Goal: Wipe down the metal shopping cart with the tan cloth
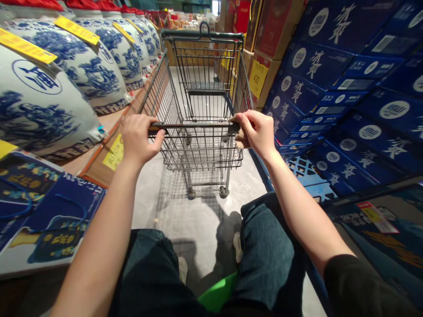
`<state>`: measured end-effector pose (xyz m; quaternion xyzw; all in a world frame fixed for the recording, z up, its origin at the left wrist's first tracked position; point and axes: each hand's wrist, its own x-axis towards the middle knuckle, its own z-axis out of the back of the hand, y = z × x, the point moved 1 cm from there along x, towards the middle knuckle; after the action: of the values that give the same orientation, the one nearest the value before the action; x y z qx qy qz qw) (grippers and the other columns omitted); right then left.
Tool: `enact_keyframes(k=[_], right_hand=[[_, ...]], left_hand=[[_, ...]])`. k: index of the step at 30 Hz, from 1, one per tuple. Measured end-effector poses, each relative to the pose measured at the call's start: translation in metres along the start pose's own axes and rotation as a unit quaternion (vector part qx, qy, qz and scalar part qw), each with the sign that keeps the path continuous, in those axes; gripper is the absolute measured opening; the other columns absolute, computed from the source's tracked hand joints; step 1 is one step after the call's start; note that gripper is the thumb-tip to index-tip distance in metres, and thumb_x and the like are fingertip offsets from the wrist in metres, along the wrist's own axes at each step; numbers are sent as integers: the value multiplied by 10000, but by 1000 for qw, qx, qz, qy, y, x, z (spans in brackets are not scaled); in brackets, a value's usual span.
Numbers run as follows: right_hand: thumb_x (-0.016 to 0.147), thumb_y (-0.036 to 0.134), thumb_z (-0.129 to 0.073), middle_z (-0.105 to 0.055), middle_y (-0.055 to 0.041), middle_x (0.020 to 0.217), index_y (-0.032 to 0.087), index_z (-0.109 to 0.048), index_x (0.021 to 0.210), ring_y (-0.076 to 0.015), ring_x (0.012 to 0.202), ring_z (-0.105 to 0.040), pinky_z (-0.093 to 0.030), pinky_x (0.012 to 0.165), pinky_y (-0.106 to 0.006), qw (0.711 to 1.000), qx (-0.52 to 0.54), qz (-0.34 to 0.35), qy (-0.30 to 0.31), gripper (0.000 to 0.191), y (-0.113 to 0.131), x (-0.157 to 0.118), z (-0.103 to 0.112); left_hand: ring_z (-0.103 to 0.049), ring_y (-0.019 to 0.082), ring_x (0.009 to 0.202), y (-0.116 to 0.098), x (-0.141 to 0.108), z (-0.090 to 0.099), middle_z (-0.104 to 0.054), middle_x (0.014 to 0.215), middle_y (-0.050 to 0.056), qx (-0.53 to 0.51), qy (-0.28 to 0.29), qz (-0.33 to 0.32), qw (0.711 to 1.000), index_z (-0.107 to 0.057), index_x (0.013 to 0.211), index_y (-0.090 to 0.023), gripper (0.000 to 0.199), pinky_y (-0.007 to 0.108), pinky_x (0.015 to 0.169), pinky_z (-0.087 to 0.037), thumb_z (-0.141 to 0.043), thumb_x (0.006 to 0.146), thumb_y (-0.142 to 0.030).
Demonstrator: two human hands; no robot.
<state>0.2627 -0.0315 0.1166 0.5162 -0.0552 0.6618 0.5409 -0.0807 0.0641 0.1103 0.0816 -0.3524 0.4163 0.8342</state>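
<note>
A metal shopping cart point(205, 145) with wire sides stands in front of me, its dark handle bar point(194, 126) running across between my hands. My left hand point(140, 138) is closed round the bar's left end. At the right end, my right hand point(257, 130) pinches a crumpled brown cloth point(242, 136) against the bar; its fingertips are partly hidden. No goods show in the wire basket, and a fold-down child seat panel point(209, 88) is visible toward its far end.
Big blue-and-white jars point(95, 66) line a wooden shelf point(99, 169) on the left. Stacked blue boxes point(317, 66) rise close on the right. Blue gift bags point(62, 220) lie at lower left. Something green point(218, 293) is between my legs.
</note>
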Motion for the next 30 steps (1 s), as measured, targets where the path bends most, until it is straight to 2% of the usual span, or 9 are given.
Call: enact_keyframes(k=[3,6,9,14,16,19,24,27,30], right_hand=[[1049,671,-532,-762,-31,812,230,-790,850,-182,811,-704,-533,802,-331,1000,24,-12,3,548,-8,2,3],[1041,707,-511,-774,-39,811,222,-798,846,-198,812,-729,-574,813,-363,994,77,-50,-59,596,-27,6,4],[1037,718,-506,-788,-39,820,230,-803,840,-213,824,-754,-611,884,-417,988,105,-58,-97,604,-27,4,0],[1040,677,-551,-809,13,836,274,-809,851,-195,849,-769,-541,1156,-521,997,71,18,-32,514,0,-6,-8],[1045,679,-536,-818,0,871,274,-803,851,-214,908,-781,-542,1152,-523,997,72,39,-18,523,-1,-6,-10],[1085,652,-448,-810,-42,916,263,-786,860,-254,1029,-781,-568,1080,-502,995,77,46,-48,562,-14,-4,-13],[1122,460,-397,-775,-67,974,258,-752,923,-253,1035,-721,-493,1092,-492,993,-59,57,-82,454,-2,-14,-32],[1070,361,-475,-771,-70,1108,272,-761,1082,-268,1118,-674,-388,1178,-530,982,-157,93,-39,299,22,-25,-44],[978,299,-550,-748,-79,1249,267,-727,1255,-299,1212,-630,-337,1208,-545,968,-203,145,14,330,33,-29,-48]], left_hand=[[-633,322,1065,6,-2,0,-666,975,74,7,-18,-11,1000,-538,1001,-301,190,588,969,-507,-502,949,-480],[-653,331,1074,8,-3,0,-678,974,79,11,-19,-23,999,-551,1033,-309,167,595,962,-524,-521,943,-447],[-659,338,1083,9,-4,0,-687,973,79,13,-17,-31,999,-561,1069,-310,179,600,972,-523,-546,922,-410],[-645,348,1115,21,-6,-1,-691,1033,91,0,-6,-17,1000,-584,1069,-301,206,587,997,-498,-581,871,-358],[-649,347,1078,27,-6,-4,-684,1010,88,-18,-29,-15,999,-592,1020,-293,189,579,976,-501,-609,848,-370],[-657,323,1011,32,-6,-10,-678,944,74,-34,-76,-29,996,-582,940,-284,158,556,922,-515,-634,848,-403],[-669,271,1001,28,-7,-16,-679,881,33,-13,-105,-43,993,-588,966,-267,151,522,885,-527,-612,902,-402],[-681,283,1005,26,-8,-16,-695,899,49,-12,-112,-51,992,-595,972,-275,140,537,881,-535,-615,905,-396],[-682,282,1013,27,-7,-17,-693,922,48,-7,-104,-58,993,-604,994,-269,150,543,897,-549,-608,914,-396]])
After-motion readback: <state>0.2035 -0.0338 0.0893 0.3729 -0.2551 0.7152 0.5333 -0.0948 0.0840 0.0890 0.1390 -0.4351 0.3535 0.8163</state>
